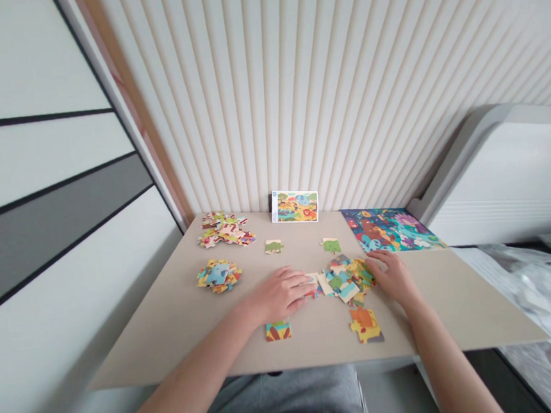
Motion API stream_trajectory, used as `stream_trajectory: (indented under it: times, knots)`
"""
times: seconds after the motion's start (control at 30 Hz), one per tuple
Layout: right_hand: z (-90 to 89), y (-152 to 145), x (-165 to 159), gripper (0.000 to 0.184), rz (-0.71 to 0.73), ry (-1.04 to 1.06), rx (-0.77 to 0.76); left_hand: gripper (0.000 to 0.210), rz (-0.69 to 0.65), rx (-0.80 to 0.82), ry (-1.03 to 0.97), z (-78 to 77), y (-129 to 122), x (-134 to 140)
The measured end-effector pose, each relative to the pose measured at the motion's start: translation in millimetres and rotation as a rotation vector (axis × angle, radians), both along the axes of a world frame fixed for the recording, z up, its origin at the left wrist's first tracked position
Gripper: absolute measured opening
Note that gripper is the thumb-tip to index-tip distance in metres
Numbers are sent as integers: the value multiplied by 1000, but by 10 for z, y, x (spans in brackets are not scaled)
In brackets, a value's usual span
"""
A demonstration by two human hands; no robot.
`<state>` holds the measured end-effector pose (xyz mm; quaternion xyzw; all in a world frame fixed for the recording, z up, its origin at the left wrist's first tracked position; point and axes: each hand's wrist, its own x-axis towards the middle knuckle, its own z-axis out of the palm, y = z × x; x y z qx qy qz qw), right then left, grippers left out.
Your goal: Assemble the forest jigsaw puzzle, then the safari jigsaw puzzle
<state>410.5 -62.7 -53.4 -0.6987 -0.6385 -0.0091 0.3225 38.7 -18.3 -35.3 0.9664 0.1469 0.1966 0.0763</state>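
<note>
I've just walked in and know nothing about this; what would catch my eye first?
Probably the loose heap of multicoloured flat jigsaw pieces near the middle of the beige tabletop, between the fingers of the bare left hand and bare right hand. Next, perhaps, the deep-blue, brightly patterned picture at the far right, and the white-edged animal picture card standing at the back.

Through my head view I see the left hand (283,294) beside a loose puzzle pile (344,282), the right hand (394,278) at its opposite edge, a picture card (295,206) upright on the worktop (181,337)
</note>
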Motion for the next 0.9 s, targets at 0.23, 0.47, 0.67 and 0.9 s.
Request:
stream_trajectory:
  times: [0.23, 0.47, 0.67, 0.9]
  knots:
    - [-27, -33, -6, 40, 58, -5, -83, 36, -33, -73, 27, -10, 30, 25]
    - [71, -87, -101, 52, -20, 445, -6, 35, 6, -71, 26, 10, 8, -38]
    - [71, -40, -42, 59, -112, 734, 215, 37, 25, -94, 37, 31, 10, -67]
    - [-59, -51, 29, 53, -127, 299, -3, 39, 8, -135, 31, -2, 27, -72]
